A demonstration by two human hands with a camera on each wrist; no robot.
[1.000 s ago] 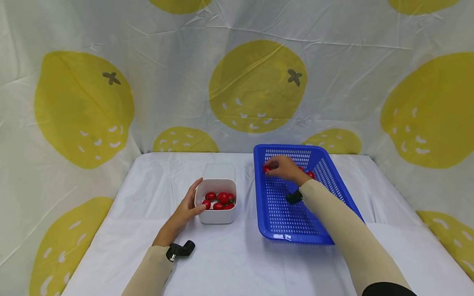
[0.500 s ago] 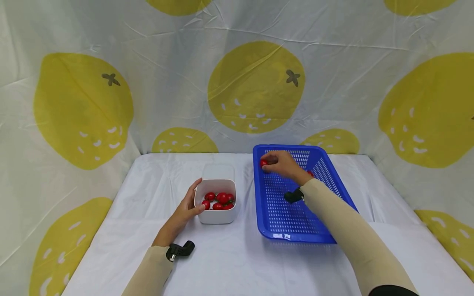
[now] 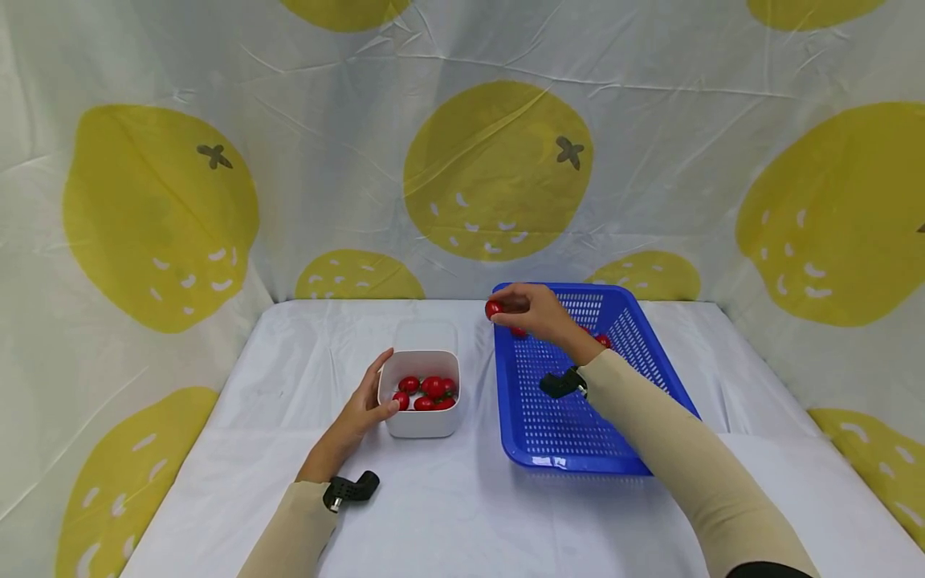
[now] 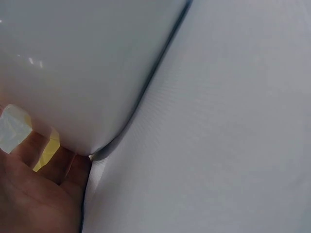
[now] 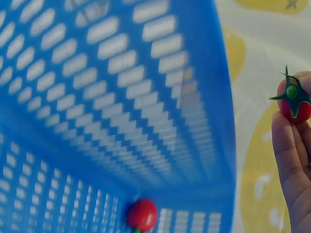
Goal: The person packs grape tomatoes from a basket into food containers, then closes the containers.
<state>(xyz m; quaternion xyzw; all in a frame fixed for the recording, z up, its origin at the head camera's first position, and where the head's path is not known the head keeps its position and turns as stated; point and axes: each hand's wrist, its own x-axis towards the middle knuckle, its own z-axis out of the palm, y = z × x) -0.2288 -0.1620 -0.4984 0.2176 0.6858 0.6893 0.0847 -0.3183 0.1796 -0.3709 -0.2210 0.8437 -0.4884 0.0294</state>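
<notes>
Head view: roughly six boxed tomatoes (image 3: 426, 391).

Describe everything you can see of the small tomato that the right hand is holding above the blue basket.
The tomato is small, round, glossy red, with a green star-shaped stalk cap seen in the right wrist view. It looks whole and smooth. The fingertips of the right hand pinch it, and nothing else touches it. It is held in the air at the far left corner of the blue basket, about level with its rim, on the side facing the white tub. Other tomatoes lie in the basket and the tub.
</notes>
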